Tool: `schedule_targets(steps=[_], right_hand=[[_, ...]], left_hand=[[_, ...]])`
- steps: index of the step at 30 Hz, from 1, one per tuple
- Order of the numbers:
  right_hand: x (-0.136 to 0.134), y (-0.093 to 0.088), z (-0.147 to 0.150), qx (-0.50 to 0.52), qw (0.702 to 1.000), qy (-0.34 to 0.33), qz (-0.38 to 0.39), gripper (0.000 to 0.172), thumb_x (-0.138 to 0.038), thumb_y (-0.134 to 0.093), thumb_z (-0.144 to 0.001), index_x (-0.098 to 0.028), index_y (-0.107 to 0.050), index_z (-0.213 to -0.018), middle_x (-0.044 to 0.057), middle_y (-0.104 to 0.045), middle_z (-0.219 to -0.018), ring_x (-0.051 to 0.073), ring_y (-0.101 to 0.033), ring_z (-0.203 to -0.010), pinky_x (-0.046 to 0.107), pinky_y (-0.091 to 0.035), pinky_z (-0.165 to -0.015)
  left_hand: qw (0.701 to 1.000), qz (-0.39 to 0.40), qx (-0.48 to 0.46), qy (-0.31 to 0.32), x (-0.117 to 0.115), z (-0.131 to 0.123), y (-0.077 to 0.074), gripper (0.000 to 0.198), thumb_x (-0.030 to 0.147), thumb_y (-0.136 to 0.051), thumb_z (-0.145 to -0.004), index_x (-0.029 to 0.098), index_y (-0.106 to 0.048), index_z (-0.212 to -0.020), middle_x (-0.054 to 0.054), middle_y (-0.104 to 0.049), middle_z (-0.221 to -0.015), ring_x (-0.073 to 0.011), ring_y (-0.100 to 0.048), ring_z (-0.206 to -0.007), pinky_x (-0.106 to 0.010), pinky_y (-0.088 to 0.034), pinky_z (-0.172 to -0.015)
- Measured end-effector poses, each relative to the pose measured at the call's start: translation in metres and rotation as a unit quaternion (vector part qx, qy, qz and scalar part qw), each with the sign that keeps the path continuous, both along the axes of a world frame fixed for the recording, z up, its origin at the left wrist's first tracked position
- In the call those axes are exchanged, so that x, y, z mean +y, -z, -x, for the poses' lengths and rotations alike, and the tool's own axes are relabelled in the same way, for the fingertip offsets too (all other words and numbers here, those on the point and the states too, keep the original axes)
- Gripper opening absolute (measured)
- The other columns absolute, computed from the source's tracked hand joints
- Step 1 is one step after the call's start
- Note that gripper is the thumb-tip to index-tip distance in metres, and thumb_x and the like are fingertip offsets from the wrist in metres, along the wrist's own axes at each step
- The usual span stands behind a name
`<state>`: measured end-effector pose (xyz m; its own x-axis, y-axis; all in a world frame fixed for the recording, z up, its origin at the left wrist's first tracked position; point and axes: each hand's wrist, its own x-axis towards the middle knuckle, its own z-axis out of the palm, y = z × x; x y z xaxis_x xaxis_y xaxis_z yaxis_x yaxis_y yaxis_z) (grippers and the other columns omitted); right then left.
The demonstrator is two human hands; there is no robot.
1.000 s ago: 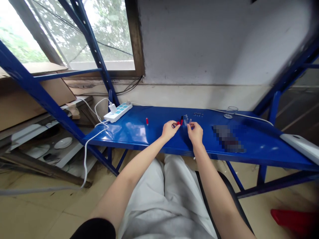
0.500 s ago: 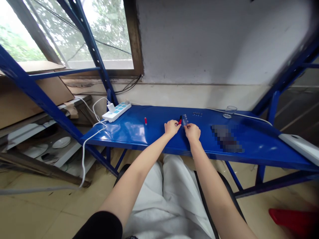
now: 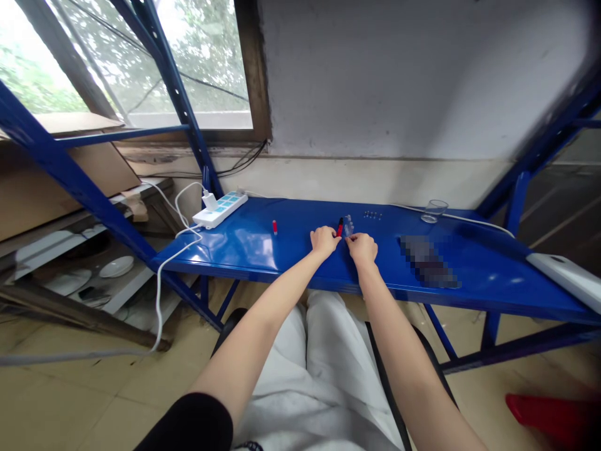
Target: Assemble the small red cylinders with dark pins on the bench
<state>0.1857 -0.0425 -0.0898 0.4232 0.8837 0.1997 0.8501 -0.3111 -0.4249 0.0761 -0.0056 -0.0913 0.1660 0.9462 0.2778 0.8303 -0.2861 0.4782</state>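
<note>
Both my hands rest close together on the blue metal shelf (image 3: pixel 291 250). My left hand (image 3: pixel 323 240) is closed, pinching a small red and black piece (image 3: pixel 340 226) at its fingertips. My right hand (image 3: pixel 362 247) is closed too, its fingers on a small clear plastic part (image 3: pixel 348 225) standing just beyond them. A second small red piece (image 3: pixel 275 227) lies alone on the shelf to the left. A short row of tiny dark parts (image 3: pixel 372 215) lies farther back.
A white power strip (image 3: pixel 221 209) with a charger and white cable sits at the shelf's back left. A clear glass (image 3: pixel 434 211) stands at the back right, by a blurred patch (image 3: pixel 429 260). Blue rack posts (image 3: pixel 70 181) frame both sides. Something red (image 3: pixel 554 418) lies on the floor.
Both hands moved slightly forward and closer together around the clear part. The view shifted a little; the loose red piece and the other items stayed put.
</note>
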Motion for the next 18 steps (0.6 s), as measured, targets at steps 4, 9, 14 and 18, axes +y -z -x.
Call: schedule_targets(steps=[4,9,14,18], right_hand=[[0.0,0.0,0.0,0.001,1.0,-0.002,-0.003,0.025,-0.034,-0.05,-0.08,-0.021,-0.069,-0.091,0.011,-0.068,-0.09,0.024,-0.061,-0.089,0.031,-0.04,-0.071],[-0.002,0.001,0.0,-0.001,1.0,-0.003,-0.012,0.025,-0.034,-0.051,-0.079,-0.019,-0.068,-0.091,0.011,-0.068,-0.09,0.024,-0.061,-0.088,0.031,-0.039,-0.071],[-0.006,0.005,0.001,0.012,0.995,-0.003,-0.098,0.029,-0.036,-0.051,-0.078,-0.015,-0.061,-0.097,0.011,-0.064,-0.087,0.024,-0.058,-0.085,0.033,-0.038,-0.071],[-0.013,0.004,0.007,0.044,0.963,-0.031,-0.265,0.025,-0.033,-0.046,-0.081,-0.015,-0.055,-0.095,0.008,-0.059,-0.078,0.02,-0.055,-0.075,0.032,-0.038,-0.067]], left_hand=[[1.0,0.014,0.001,-0.006,0.001,-0.001,-0.001,0.019,0.038,-0.063,-0.072,0.022,-0.068,-0.082,-0.006,-0.068,-0.09,-0.0224,-0.058,-0.091,-0.037,-0.037,-0.082],[0.997,0.016,0.066,0.034,0.003,0.014,-0.02,0.026,0.042,-0.066,-0.068,0.018,-0.067,-0.08,-0.009,-0.066,-0.09,-0.0251,-0.057,-0.091,-0.038,-0.037,-0.082],[0.965,-0.152,0.19,0.094,0.013,0.061,-0.06,0.027,0.036,-0.054,-0.08,0.013,-0.064,-0.089,-0.013,-0.062,-0.095,-0.0272,-0.054,-0.095,-0.039,-0.035,-0.082],[0.943,-0.22,0.237,0.076,0.021,0.111,-0.086,0.033,0.033,-0.039,-0.087,0.011,-0.061,-0.096,-0.015,-0.059,-0.098,-0.0272,-0.052,-0.097,-0.039,-0.033,-0.081]])
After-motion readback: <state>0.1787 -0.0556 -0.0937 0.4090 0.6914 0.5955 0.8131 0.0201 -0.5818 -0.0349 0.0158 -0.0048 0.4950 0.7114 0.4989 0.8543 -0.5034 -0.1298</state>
